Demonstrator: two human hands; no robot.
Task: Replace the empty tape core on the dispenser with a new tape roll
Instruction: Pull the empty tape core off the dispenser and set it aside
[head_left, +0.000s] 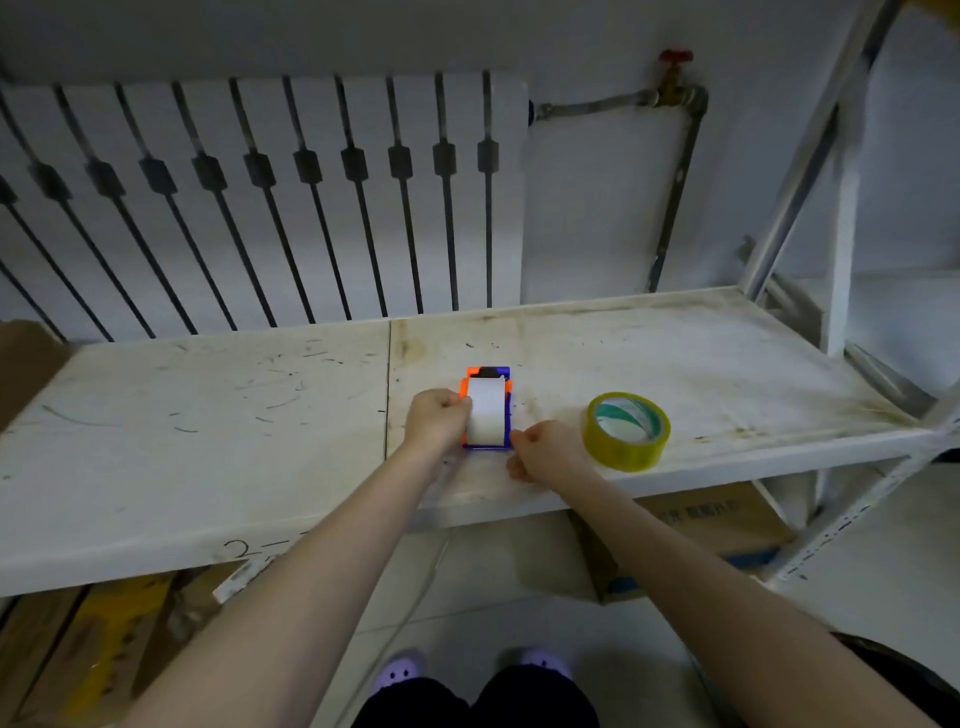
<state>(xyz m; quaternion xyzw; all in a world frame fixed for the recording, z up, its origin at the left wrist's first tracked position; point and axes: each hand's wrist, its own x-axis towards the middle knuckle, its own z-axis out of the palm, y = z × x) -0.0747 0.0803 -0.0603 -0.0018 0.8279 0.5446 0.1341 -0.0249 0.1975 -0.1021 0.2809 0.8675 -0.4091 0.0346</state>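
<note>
A small orange and blue tape dispenser (489, 372) stands on the white shelf board (208, 415), and a white empty core (487, 413) sits in it. My left hand (436, 421) grips the dispenser's left side, fingers curled against the core. My right hand (545, 449) rests at the dispenser's lower right corner with fingers curled; what it touches is hidden. A new yellowish tape roll (627, 430) lies flat on the board just right of my right hand, apart from it.
A white radiator (260, 197) and a pipe with a red valve (675, 57) stand behind the shelf. A metal shelf upright (810, 156) rises at the right. Cardboard boxes (717, 525) sit under the board.
</note>
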